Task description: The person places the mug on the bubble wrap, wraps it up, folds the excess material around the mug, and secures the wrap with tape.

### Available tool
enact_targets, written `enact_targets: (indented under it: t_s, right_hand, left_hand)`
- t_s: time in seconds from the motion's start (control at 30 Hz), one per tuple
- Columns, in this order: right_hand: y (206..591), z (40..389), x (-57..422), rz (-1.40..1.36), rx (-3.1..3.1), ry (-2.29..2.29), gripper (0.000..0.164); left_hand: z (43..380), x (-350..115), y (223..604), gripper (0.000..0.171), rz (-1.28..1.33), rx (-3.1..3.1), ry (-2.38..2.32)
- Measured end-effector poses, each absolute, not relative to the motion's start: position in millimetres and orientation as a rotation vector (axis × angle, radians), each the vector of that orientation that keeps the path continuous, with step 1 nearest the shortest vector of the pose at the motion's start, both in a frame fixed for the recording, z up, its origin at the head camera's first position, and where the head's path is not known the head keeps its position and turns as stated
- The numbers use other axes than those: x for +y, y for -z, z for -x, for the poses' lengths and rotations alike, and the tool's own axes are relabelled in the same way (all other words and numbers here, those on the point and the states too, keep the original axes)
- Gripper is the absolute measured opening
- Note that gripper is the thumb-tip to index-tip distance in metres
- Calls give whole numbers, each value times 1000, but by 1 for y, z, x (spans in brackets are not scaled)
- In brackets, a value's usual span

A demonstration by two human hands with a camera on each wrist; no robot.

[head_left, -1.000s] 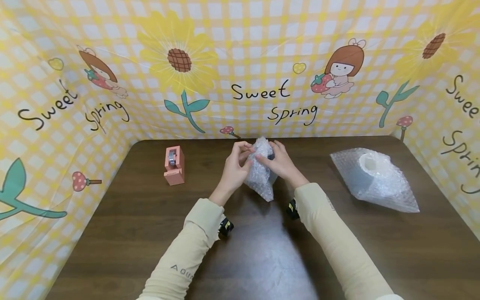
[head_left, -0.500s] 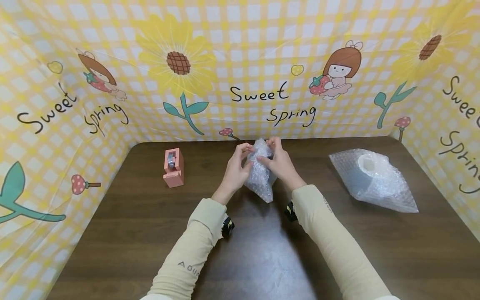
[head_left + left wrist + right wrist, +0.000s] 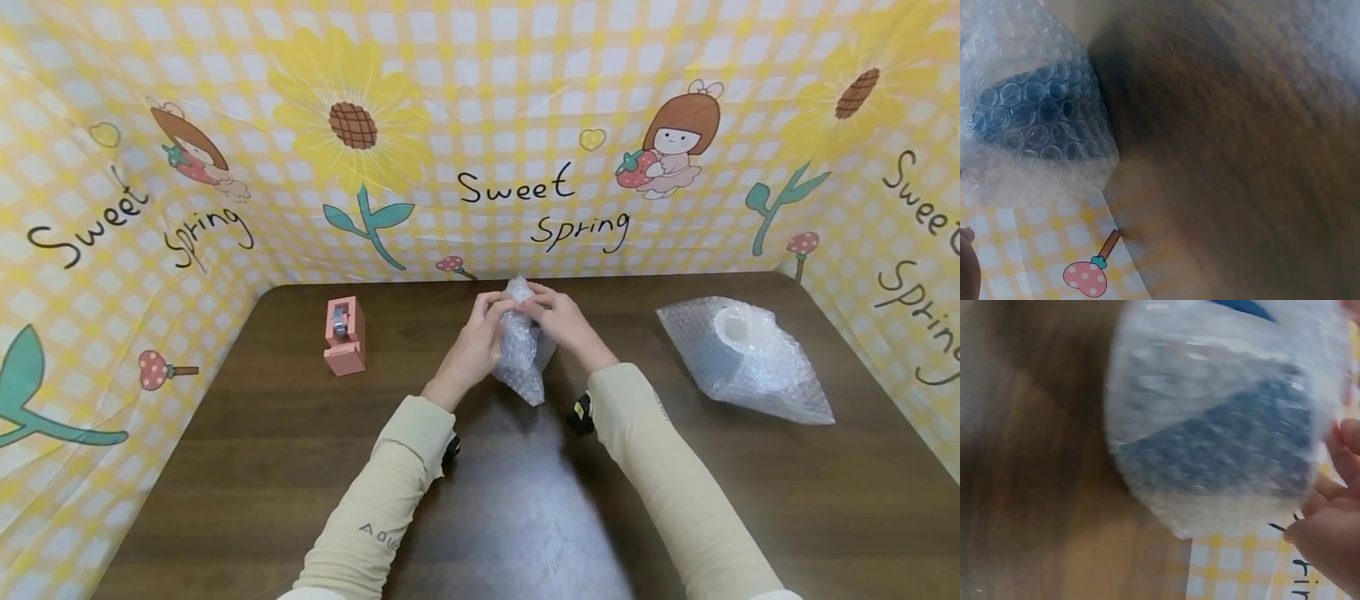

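A bubble-wrapped bundle (image 3: 519, 367) stands near the far edge of the table, between both hands in the head view. In the left wrist view, a blue band shows through the bubble wrap (image 3: 1029, 106); the object inside is mostly hidden. My left hand (image 3: 474, 346) grips the bundle's left side near its top, fingers bent and thumb side against the wrap. From the other side my right hand (image 3: 567, 327) pinches the upper part of the wrap, its fingertips close to the left ones. Fingers (image 3: 1335, 519) show at the right of the right wrist view.
A pink tape dispenser (image 3: 346, 337) stands on the brown wooden table (image 3: 300, 475) to the left. At the right lies a roll of bubble wrap (image 3: 772, 371) with a white tube core. A yellow checked cloth (image 3: 480, 108) rises behind and along both sides.
Both hands have drawn together at the top of the bundle, the right fingers moving left and down onto the wrap. The bundle stays in about the same spot.
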State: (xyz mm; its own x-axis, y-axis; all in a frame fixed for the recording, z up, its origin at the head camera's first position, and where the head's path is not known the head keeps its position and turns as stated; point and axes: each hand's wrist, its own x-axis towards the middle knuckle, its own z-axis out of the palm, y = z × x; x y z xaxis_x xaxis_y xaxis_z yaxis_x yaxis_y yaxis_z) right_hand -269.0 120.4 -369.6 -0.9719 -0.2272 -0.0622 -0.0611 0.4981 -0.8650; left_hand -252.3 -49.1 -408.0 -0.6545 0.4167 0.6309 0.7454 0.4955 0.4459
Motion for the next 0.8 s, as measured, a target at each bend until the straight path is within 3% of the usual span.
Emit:
enact_targets:
  t_s: [0.1,0.37,0.8]
  right_hand:
    - [361,270,122,223,2508,1456,43]
    - [358,274,123,326,2572,1375,39]
    - [355,276,122,381,2608,1346,19]
  left_hand:
    - [251,-48,408,41,956,-2318,1006]
    - [250,-46,405,49,979,-2339,1002]
    - [249,-46,406,46,964,-2360,989]
